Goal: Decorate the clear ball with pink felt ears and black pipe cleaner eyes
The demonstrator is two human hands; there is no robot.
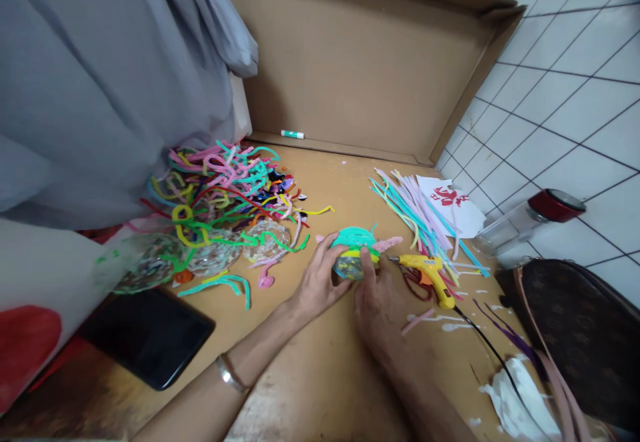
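Note:
My left hand (317, 279) wraps round the left side of a round craft piece (353, 239), thumb below and fingers at its edge. Turquoise pipe cleaner covers its top, with a yellow-green band beneath and a clear, speckled lower part. Pink fuzzy bits stick out at both sides. The fingertips of my right hand (373, 295) press on the yellow band; its other fingers are bent and partly hidden. Just right of that hand lies a yellow hot glue gun (430, 277), its nozzle toward the piece and a black cord running off.
A tangled heap of pipe cleaners (230, 189) and clear speckled discs (215, 252) lie left, near a black phone (150, 339). Straight pipe cleaners (420, 212), a bottle (530, 219), a brown bag (575, 329) and crumpled tissue (520, 399) stand right. A cardboard wall (360, 62) rises behind.

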